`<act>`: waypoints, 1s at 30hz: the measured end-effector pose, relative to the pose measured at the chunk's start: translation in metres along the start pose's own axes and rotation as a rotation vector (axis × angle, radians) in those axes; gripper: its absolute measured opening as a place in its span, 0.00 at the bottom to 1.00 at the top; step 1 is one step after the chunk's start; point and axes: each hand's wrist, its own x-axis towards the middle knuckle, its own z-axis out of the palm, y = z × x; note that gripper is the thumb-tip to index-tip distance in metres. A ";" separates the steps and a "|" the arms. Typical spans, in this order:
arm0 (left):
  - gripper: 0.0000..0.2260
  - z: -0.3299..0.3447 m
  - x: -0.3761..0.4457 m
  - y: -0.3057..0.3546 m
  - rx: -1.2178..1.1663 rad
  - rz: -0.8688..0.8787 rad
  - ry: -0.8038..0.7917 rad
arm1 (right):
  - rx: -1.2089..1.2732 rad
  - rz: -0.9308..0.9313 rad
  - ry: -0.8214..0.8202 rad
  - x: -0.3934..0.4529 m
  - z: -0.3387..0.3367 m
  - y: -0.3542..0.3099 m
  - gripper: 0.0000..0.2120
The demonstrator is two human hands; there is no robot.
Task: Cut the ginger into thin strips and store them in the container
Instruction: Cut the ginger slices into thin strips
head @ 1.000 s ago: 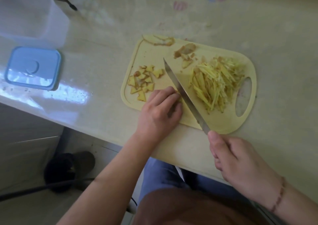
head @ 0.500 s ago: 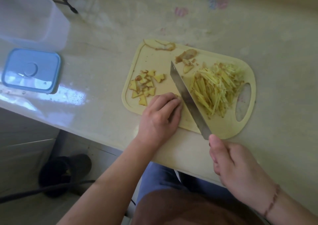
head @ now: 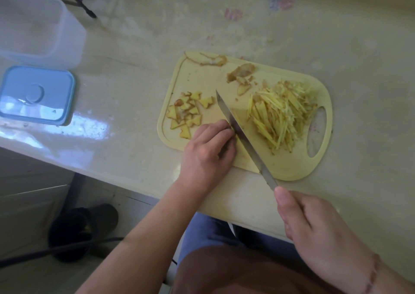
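We see a pale yellow cutting board [head: 197, 78] lying on a cream tabletop [head: 134, 57], with its handle hole on the right side. A knife [head: 242, 136] crosses the board on a diagonal, the tip pointing to the far left and the blade running down toward the near right edge. Our right hand [head: 318, 233] holds the knife handle, the fingers curled around it and the thumb lying along the top near the blade; the handle itself is hidden under the hand. Our left hand [head: 208, 152] rests on the near part of the board with the fingers curled down, their tips just beside the left face of the blade. It presses a small piece of ginger [head: 232, 127], of which only a thin yellow edge shows against the blade.

To the right of the knife lies a heap of thin ginger strips [head: 283, 116], close to the handle hole. To the left of the blade there is a small group of flat ginger slices [head: 186, 114]. At the far edge of the board lie some peel scraps [head: 211, 60] and a few brownish offcuts [head: 241, 74].

A clear plastic container [head: 38, 26] stands at the far left of the tabletop, well apart from the board. Its blue lid [head: 36, 93] lies flat just in front of it.
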 end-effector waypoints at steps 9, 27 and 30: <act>0.02 -0.002 0.000 0.001 -0.003 -0.002 0.023 | 0.009 0.019 -0.021 0.021 0.007 -0.009 0.32; 0.04 0.000 0.000 0.001 -0.005 -0.051 0.014 | -0.038 -0.024 0.044 -0.003 0.005 -0.003 0.35; 0.04 -0.001 0.001 0.002 -0.018 -0.053 0.029 | -0.027 0.000 0.031 -0.002 0.004 -0.002 0.36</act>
